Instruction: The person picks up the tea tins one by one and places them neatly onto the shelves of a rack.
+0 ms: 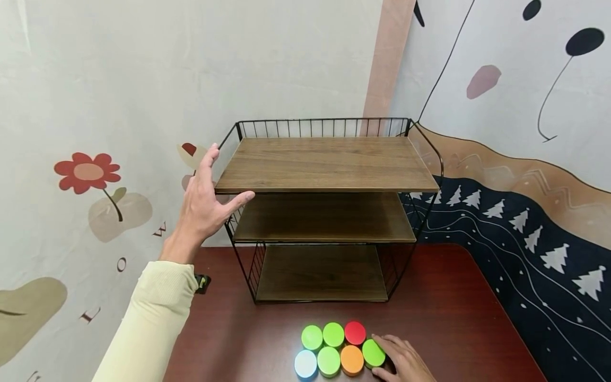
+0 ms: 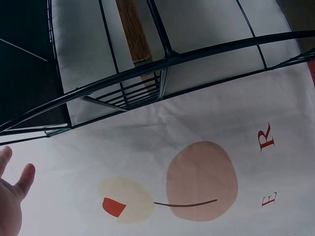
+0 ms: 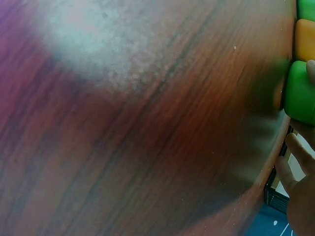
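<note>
A three-tier shelf rack (image 1: 324, 164) with wooden boards and a black wire frame stands on the table. My left hand (image 1: 200, 204) is at its upper left corner, thumb and fingers spread around the top board's edge. In the left wrist view, the fingertips (image 2: 25, 179) show beside the black frame; whether they touch it I cannot tell. Near the front, my right hand (image 1: 403, 361) pinches a green cylinder (image 1: 374, 353) between thumb and fingers. That cylinder stands at the right end of a two-row group, beside an orange cylinder (image 1: 352, 360) and a red cylinder (image 1: 355, 332).
Several other green cylinders, such as the back left green cylinder (image 1: 312, 338), and a pale blue-white cylinder (image 1: 305, 364) make up the group. The reddish-brown table (image 1: 458, 313) has its right edge by a dark printed cloth (image 1: 525, 254). A printed pale cloth (image 1: 143, 79) hangs behind.
</note>
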Tool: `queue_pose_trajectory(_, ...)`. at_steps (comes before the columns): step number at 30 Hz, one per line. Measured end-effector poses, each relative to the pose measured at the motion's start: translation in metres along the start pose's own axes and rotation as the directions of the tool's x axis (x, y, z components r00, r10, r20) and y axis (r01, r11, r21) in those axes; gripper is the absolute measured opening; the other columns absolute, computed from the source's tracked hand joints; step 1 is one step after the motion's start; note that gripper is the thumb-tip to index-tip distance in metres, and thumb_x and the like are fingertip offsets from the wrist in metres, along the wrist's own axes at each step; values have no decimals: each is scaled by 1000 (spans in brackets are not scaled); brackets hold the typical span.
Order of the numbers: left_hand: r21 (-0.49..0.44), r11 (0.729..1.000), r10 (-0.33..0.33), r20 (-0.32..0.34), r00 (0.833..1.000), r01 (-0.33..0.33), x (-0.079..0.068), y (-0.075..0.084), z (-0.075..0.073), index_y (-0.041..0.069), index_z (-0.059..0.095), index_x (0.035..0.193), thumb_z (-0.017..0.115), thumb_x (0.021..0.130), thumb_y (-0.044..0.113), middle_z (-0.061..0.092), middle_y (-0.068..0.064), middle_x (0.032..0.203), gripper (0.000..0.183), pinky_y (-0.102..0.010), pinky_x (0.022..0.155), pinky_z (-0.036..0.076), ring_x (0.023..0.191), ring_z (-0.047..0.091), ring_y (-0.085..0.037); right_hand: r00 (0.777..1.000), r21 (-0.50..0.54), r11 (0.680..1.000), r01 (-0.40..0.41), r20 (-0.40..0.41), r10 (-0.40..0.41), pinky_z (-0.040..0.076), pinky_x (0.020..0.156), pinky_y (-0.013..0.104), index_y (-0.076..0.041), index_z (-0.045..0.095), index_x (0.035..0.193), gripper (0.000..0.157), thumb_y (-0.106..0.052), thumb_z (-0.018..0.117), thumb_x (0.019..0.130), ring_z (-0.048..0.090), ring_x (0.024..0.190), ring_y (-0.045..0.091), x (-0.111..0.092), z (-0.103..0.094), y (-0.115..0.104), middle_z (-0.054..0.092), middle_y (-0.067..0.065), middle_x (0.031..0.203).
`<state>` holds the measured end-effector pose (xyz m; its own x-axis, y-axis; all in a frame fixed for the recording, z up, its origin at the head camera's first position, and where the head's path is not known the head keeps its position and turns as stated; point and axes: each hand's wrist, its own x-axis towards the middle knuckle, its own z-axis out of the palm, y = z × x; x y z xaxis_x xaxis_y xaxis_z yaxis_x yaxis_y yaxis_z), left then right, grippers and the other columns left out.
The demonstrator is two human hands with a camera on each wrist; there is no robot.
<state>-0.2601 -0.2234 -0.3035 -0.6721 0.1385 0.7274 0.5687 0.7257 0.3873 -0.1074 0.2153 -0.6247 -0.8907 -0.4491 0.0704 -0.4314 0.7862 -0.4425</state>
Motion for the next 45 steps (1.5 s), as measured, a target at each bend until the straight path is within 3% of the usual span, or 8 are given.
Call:
queue_pose_trajectory(14,4,1000,-6,7,1000,6,0,0,-1,10,26,156,82,79,45,26,-1,162,102,-57,112,29,144,33,-30,993,-64,995,70,-87,-76,51,78,42,-10,65,130,68,-61,67,86,61,104,16,0,-2,1,69,-3,110)
queue_pose_trajectory(30,19,999,-28,16,999,28,0,2,-2,12,24,157,82,79,45,26,0,162,102,-57,111,29,144,34,-30,979,-152,978,142,-127,-162,50,86,46,-14,67,128,62,-51,80,80,58,111,15,11,-44,-13,66,-8,117)
queue_pose_trajectory(35,18,999,-32,16,999,32,0,1,-2,13,24,157,82,79,45,26,1,162,102,-57,111,30,143,35,-30,953,-205,960,192,-193,-232,51,86,45,-12,69,125,65,-46,86,73,58,111,16,18,-59,-17,67,-5,115)
queue_pose_trajectory(42,21,999,-30,14,999,30,0,2,-2,13,24,157,82,79,45,26,1,162,102,-58,110,30,143,35,-31,887,-255,924,287,-293,-356,50,86,42,-12,69,123,69,-44,90,66,60,111,16,29,-81,-20,68,-5,113)
queue_pose_trajectory(45,21,999,-30,16,999,30,0,2,-2,13,24,157,82,79,45,26,1,162,102,-58,110,30,143,36,-31,884,-245,926,288,-305,-356,50,86,43,-12,69,124,69,-43,91,66,59,111,16,32,-91,-23,68,-5,115)
